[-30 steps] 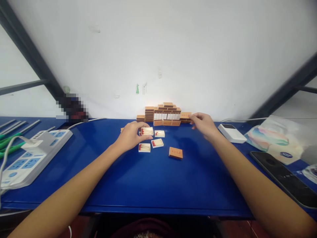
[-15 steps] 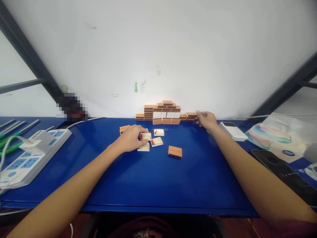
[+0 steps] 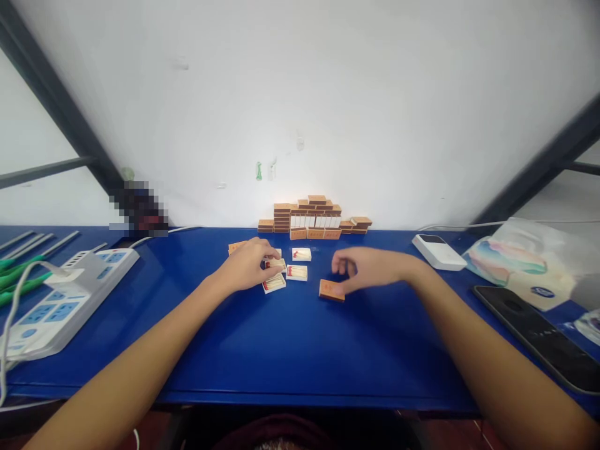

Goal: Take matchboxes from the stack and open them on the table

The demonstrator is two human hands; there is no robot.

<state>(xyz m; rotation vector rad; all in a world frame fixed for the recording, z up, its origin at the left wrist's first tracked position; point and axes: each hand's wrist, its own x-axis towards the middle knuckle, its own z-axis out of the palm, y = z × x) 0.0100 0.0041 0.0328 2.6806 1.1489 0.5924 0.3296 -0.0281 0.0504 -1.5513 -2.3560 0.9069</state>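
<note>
My left hand [image 3: 248, 265] has its fingers closed on an open tray of red-tipped matches [image 3: 275, 265], one of several trays at mid-table. Two more trays, an upper one [image 3: 301, 254] and a lower one [image 3: 297, 272], lie just to its right. My right hand [image 3: 359, 269] is apart-fingered, its thumb over the edge of a closed orange matchbox [image 3: 330, 290]. Against the wall stands a stepped stack of matchboxes [image 3: 282, 219], with white trays on edge [image 3: 315, 222] in its middle. Another orange box [image 3: 237, 247] is partly behind my left hand.
A power strip [image 3: 79, 294] with a white cable and green-handled tools [image 3: 23, 278] lie at the left. To the right are a white device [image 3: 439, 252], a plastic packet [image 3: 520, 262] and a black phone [image 3: 539, 337] on the blue table [image 3: 281, 356].
My right hand has moved from the right end of the stack toward me and left, to the loose orange matchbox. My left hand stays at the match trays, and the lowest tray has turned slightly.
</note>
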